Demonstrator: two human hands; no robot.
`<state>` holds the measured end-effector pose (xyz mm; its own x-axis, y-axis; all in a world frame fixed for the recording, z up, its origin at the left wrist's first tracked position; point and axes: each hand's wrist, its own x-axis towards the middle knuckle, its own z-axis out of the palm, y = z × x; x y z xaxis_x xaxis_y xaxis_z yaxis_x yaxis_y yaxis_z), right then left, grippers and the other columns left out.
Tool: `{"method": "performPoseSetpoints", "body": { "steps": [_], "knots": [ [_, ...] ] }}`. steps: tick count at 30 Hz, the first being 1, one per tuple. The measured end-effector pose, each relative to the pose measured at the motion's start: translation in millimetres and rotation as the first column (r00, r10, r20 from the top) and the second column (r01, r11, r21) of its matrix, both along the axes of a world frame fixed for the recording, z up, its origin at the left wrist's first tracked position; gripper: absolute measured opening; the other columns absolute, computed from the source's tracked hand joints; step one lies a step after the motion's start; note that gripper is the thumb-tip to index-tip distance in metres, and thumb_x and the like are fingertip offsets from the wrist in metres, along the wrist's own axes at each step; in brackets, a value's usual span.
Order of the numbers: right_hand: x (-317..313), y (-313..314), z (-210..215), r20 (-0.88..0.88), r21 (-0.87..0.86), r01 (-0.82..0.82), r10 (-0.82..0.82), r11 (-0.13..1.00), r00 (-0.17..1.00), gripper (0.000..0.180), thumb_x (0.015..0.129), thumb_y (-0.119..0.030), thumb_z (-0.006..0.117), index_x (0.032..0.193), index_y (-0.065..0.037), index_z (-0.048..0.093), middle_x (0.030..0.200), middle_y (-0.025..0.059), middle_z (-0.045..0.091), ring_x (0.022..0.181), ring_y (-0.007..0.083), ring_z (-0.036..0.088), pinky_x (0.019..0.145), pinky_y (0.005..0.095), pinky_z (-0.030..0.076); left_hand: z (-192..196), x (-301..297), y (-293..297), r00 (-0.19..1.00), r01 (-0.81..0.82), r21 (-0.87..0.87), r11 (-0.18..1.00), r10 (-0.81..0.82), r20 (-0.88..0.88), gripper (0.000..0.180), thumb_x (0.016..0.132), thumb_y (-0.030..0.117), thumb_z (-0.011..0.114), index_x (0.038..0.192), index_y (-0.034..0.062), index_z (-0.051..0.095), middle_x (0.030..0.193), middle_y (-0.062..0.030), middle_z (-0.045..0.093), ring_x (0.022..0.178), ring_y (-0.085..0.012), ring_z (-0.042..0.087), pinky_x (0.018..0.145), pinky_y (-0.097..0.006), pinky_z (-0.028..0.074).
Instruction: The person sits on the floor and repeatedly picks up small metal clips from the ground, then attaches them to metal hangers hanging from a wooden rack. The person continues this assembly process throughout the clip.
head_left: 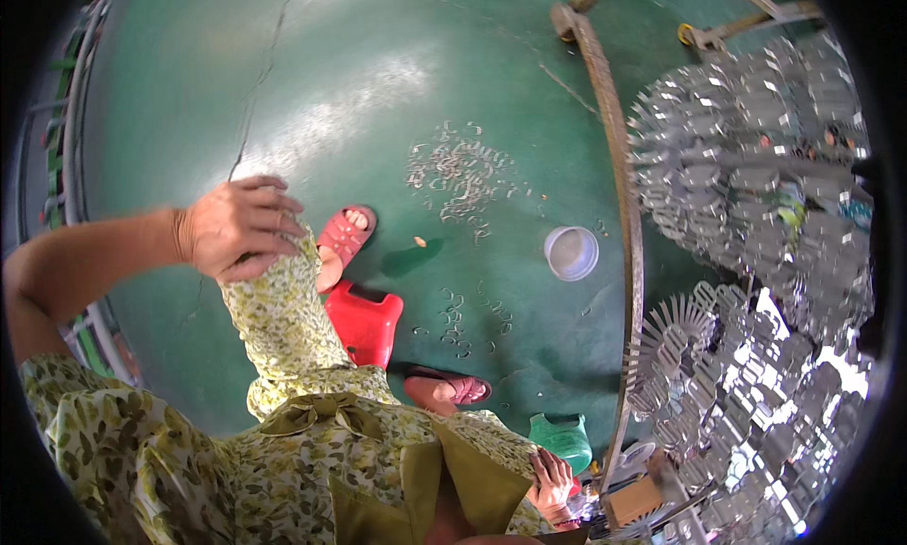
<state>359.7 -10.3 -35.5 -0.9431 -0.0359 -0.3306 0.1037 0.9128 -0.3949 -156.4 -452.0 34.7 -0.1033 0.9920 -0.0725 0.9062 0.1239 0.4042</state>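
Note:
My left hand (241, 226) lies over the patterned trousers (288, 309) at my left knee, its fingers bent loosely over the cloth with nothing in them. At the lower right, my right hand (550, 484) rests against my other leg, fingers apart and partly hidden by my shirt. I see nothing held in it. A green plastic stool (560, 438) stands just beyond that hand. Between my legs shows a red plastic stool (364, 326). Small curved metal pieces (463, 177) lie scattered on the floor in front of me, with another loose group nearer my feet.
Many shiny metal parts hang in rows (746, 158) on the right, behind a rusty rack bar (616, 148). A white round tub (571, 253) stands on the green floor. A cardboard box (635, 501) sits at lower right; metal rails (71, 158) run along the left.

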Motion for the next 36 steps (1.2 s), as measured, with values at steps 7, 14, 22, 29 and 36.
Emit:
{"method": "performPoseSetpoints", "body": {
  "steps": [7,14,22,29,36],
  "knots": [
    [-35.9,45.5,7.8,0.141,-0.155,0.099,-0.077,0.983,0.987,0.029,0.08,-0.009,0.05,0.104,-0.001,0.065,0.112,0.0143,0.064,0.103,0.0325,0.06,0.09,0.0428,0.045,-26.0,-26.4,-0.2,0.974,-0.042,0.037,0.998,0.032,0.226,0.027,0.072,0.014,0.061,0.097,0.0152,0.069,0.107,-0.0033,0.064,0.106,-0.0274,0.059,0.093,-0.044,0.048],
    [-82.6,40.3,30.1,0.253,-0.389,-0.022,0.13,0.921,0.959,0.024,0.084,-0.008,0.052,0.104,-0.002,0.064,0.114,0.0146,0.062,0.109,0.0329,0.056,0.092,0.0438,0.045,-30.5,-4.1,-6.4,0.891,-0.038,0.061,0.997,0.006,0.453,0.02,0.076,0.015,0.063,0.095,0.0123,0.07,0.109,-0.0062,0.065,0.105,-0.0278,0.06,0.09,-0.043,0.05],
    [-132.3,-56.8,11.3,0.16,-0.394,-0.137,0.214,0.909,0.964,0.018,0.085,-0.011,0.054,0.097,-0.004,0.065,0.104,0.0104,0.064,0.097,0.0276,0.059,0.083,0.0401,0.048,-34.3,64.3,-51.4,0.794,-0.155,-0.086,0.984,0.176,0.582,0.018,0.076,0.019,0.064,0.092,0.0134,0.071,0.109,-0.0034,0.064,0.109,-0.0243,0.058,0.091,-0.041,0.05],
    [-157.8,-144.4,44.1,0.673,0.228,0.003,-0.16,0.974,0.722,0.033,0.093,-0.033,0.048,0.117,-0.012,0.057,0.096,0.0185,0.064,0.086,0.035,0.064,0.07,0.0474,0.052,-37.0,95.3,-67.4,0.779,-0.315,-0.46,0.83,0.503,0.374,0.035,0.086,0.029,0.056,0.12,0.0199,0.06,0.135,-0.0071,0.047,0.129,-0.031,0.04,0.103,-0.051,0.037],
    [-201.0,-247.7,92.6,0.844,0.411,0.396,-0.507,0.821,0.175,0.073,0.088,-0.056,0.045,0.146,-0.016,0.026,0.113,0.0348,0.054,0.103,0.0504,0.056,0.088,0.057,0.045,-31.2,66.2,-29.4,0.594,-0.249,-0.888,0.388,0.785,0.176,0.049,0.09,0.032,0.053,0.135,0.0138,0.044,0.13,-0.0267,0.041,0.114,-0.0524,0.045,0.084,-0.06,0.047]
  ]
}}
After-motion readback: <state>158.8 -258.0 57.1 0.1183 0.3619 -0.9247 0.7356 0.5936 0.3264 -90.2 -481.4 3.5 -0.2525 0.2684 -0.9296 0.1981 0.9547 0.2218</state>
